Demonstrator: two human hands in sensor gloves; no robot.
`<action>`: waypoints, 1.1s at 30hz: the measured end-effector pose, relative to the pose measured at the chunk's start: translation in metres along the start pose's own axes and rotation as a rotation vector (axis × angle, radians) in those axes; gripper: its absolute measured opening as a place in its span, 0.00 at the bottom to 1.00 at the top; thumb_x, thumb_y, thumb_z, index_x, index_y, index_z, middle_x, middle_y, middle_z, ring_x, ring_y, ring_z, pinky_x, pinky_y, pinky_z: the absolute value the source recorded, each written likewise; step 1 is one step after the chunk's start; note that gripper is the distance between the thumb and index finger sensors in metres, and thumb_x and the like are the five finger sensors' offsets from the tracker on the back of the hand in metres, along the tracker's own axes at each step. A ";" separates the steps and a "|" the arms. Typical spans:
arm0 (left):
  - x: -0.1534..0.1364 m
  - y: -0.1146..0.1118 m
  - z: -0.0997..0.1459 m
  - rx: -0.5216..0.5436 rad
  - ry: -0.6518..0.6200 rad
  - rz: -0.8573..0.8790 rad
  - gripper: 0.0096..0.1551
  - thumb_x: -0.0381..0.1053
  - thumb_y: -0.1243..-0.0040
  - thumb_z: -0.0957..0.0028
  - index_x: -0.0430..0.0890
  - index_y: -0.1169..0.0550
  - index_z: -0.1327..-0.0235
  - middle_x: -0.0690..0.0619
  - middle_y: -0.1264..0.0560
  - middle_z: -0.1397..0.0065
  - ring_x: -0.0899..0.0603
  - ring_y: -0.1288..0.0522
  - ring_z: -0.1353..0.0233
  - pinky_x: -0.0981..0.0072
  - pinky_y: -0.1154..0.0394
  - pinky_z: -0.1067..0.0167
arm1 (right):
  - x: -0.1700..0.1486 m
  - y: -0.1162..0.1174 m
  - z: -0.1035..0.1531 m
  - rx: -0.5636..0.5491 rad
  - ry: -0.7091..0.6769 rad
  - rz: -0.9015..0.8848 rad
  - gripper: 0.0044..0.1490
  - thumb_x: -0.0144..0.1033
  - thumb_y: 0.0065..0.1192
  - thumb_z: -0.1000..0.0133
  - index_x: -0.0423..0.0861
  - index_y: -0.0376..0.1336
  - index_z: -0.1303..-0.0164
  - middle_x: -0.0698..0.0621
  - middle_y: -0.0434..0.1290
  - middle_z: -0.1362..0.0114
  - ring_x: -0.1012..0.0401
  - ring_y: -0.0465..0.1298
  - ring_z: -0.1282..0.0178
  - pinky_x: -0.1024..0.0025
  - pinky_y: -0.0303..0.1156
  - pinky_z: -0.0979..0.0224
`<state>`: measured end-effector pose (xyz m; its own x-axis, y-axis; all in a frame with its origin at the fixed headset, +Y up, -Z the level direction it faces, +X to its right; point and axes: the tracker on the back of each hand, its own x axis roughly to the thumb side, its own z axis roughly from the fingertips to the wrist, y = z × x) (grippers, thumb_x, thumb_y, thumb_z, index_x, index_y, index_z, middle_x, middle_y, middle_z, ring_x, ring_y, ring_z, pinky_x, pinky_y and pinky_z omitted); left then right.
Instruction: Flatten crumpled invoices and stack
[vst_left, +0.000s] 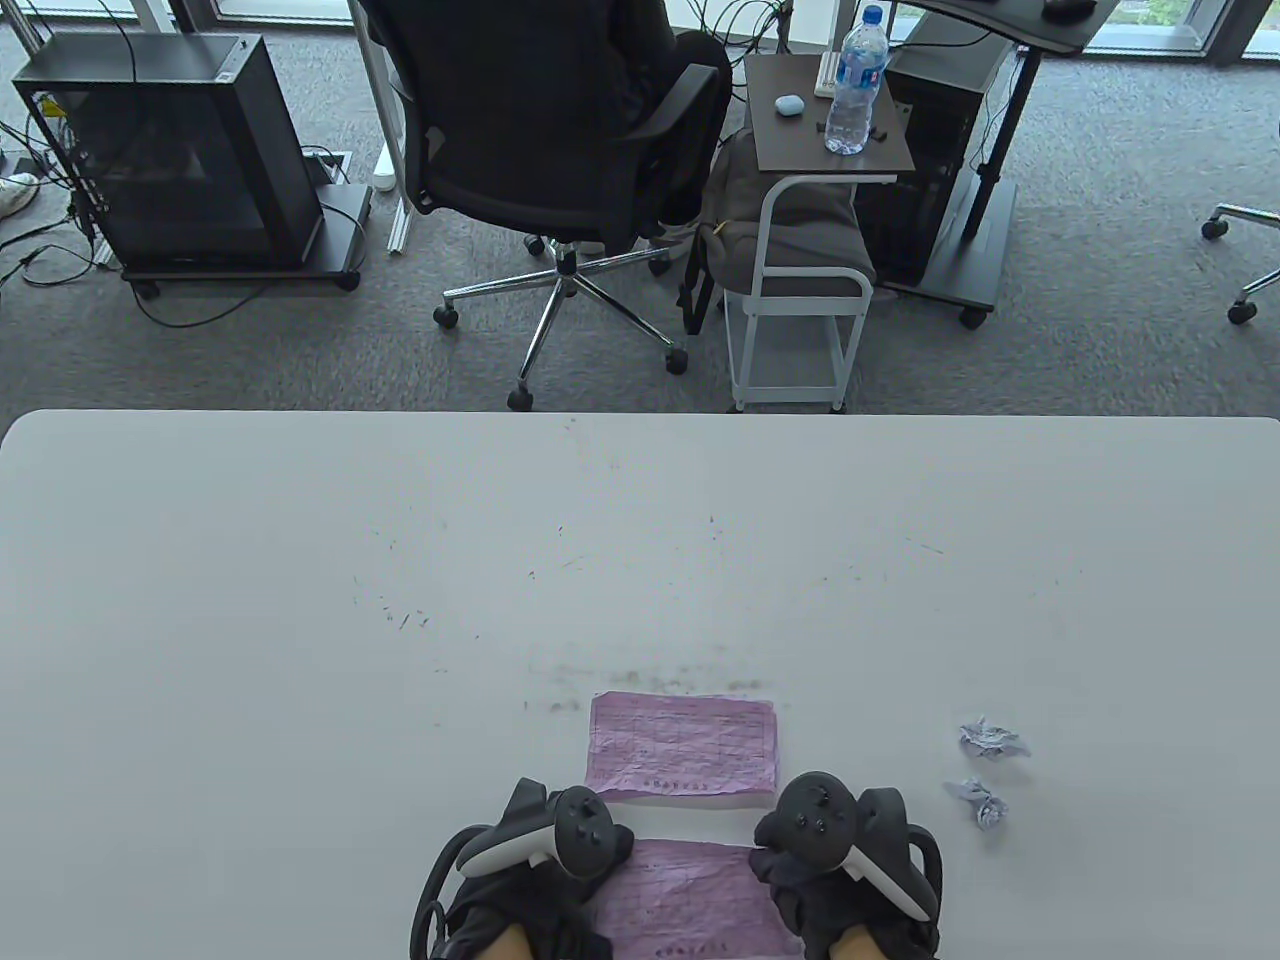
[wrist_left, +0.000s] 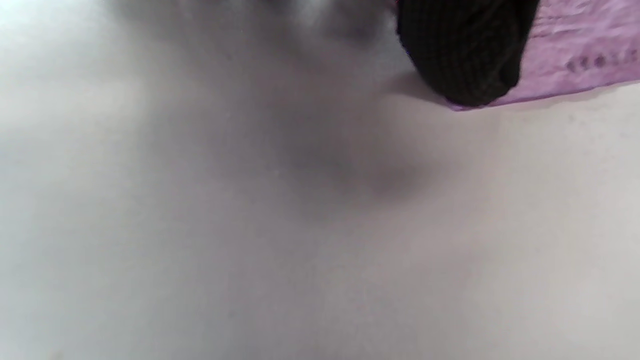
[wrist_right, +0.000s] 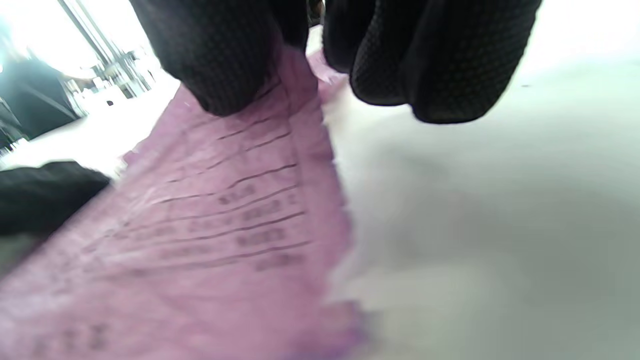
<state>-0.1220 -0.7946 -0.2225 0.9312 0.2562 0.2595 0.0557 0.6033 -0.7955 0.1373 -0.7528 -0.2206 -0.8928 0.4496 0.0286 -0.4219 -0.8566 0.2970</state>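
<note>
On a white table, both hands flatten a pink invoice: right hand pinches its three-o'clock edge, left hand presses nine o'clock, grip unclear; the stack waits at twelve.

Pink invoices, dark ruled lines; white table; black gloves.

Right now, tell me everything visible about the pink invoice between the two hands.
The pink invoice is a thin, wrinkled paper sheet printed with ruled lines and dark text, mostly flattened. It lies at the table's near edge, just in front of the pink stack. The left hand covers its left edge, a gloved fingertip resting on a corner. The right hand pinches its right edge, fingers lifting that side slightly.
</note>
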 end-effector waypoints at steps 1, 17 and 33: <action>0.000 0.000 0.000 -0.003 0.008 -0.002 0.56 0.60 0.35 0.47 0.62 0.62 0.25 0.42 0.79 0.28 0.22 0.80 0.30 0.23 0.63 0.37 | 0.000 -0.002 0.001 0.000 -0.018 -0.062 0.23 0.39 0.67 0.44 0.46 0.67 0.41 0.27 0.58 0.26 0.41 0.71 0.37 0.53 0.78 0.43; 0.001 -0.002 0.000 0.005 0.036 -0.006 0.63 0.64 0.38 0.48 0.53 0.68 0.27 0.42 0.80 0.29 0.23 0.80 0.30 0.24 0.64 0.37 | 0.054 -0.021 0.032 -0.350 -0.409 0.134 0.26 0.34 0.61 0.43 0.44 0.60 0.35 0.47 0.80 0.53 0.64 0.81 0.70 0.72 0.82 0.69; -0.039 0.023 0.032 0.292 -0.709 1.015 0.73 0.65 0.34 0.48 0.48 0.78 0.37 0.30 0.78 0.28 0.12 0.61 0.24 0.22 0.48 0.31 | 0.026 -0.062 0.052 -0.572 -0.343 -0.640 0.25 0.39 0.62 0.42 0.43 0.64 0.37 0.51 0.81 0.60 0.68 0.79 0.76 0.75 0.81 0.74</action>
<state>-0.1688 -0.7664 -0.2333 0.1079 0.9904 -0.0864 -0.7318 0.0203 -0.6813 0.1486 -0.6746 -0.1889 -0.4054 0.8527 0.3296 -0.9140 -0.3727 -0.1601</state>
